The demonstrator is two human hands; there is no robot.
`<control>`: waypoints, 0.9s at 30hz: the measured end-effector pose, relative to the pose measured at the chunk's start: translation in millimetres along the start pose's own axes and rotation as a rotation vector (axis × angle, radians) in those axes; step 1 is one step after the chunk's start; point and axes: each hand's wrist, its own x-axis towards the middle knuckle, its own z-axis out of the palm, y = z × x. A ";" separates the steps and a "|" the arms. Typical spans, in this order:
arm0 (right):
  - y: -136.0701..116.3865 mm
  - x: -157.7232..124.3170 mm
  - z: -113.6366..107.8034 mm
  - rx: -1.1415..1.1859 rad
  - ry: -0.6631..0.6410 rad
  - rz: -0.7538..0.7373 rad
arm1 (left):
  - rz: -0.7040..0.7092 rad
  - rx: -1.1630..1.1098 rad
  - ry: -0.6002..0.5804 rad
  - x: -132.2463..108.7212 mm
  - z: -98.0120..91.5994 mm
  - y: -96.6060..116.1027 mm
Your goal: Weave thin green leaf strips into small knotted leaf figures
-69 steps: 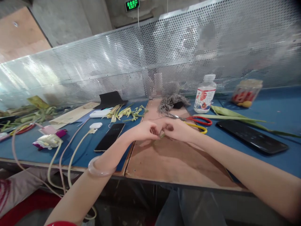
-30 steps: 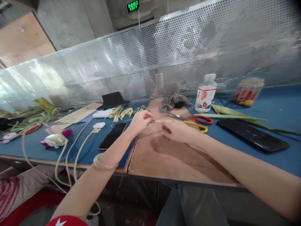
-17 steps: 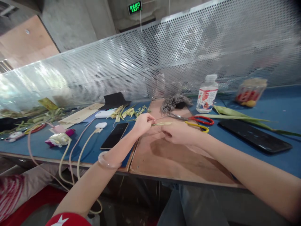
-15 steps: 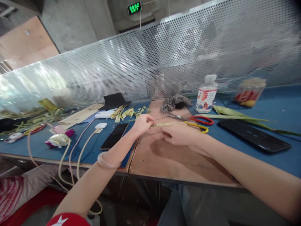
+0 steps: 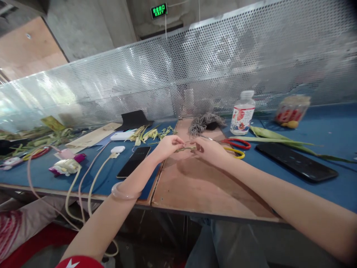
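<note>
Between my hands runs a thin, pale green strip (image 5: 189,148), which looks like a piece of plant leaf or husk. My left hand (image 5: 170,146), below a wrist with a pale bangle (image 5: 125,191), pinches its left end with thumb and forefinger. My right hand (image 5: 208,149) pinches the strip near its right end, fingers bent. Both hands are just above the bare wooden board (image 5: 189,186). Right behind my right hand lie scissors with one red and one yellow handle (image 5: 237,143); their blades are mostly hidden. A bundle of grey yarn (image 5: 203,124) lies behind the hands.
On the right are a labelled bottle (image 5: 242,113), a jar (image 5: 292,111), long green leaves (image 5: 264,133) and a black phone (image 5: 297,162). To the left, another phone (image 5: 134,162), a white charger (image 5: 117,149), trailing cables and plant scraps (image 5: 150,134) lie on the blue tabletop. Someone's leg shows at lower left.
My right hand has drawn back from over the strip and now pinches it, fingers raised, a little farther back. The left hand keeps its pinch. The view has shifted slightly.
</note>
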 end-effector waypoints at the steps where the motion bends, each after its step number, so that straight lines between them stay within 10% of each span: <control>1: -2.5 -0.3 -0.2 0.014 -0.001 -0.023 | 0.006 0.000 -0.012 -0.4 -0.2 0.3; 6: -14.9 -1.8 -6.5 0.256 0.000 -0.111 | 0.019 -0.009 -0.034 -2.4 -0.5 3.7; 14: -20.0 -3.8 -6.9 0.715 -0.027 0.249 | 0.023 -0.050 -0.016 -3.8 2.9 8.9; 27: -17.4 -2.8 -3.0 1.083 -0.052 0.338 | -0.055 -0.200 -0.026 -5.8 3.2 11.1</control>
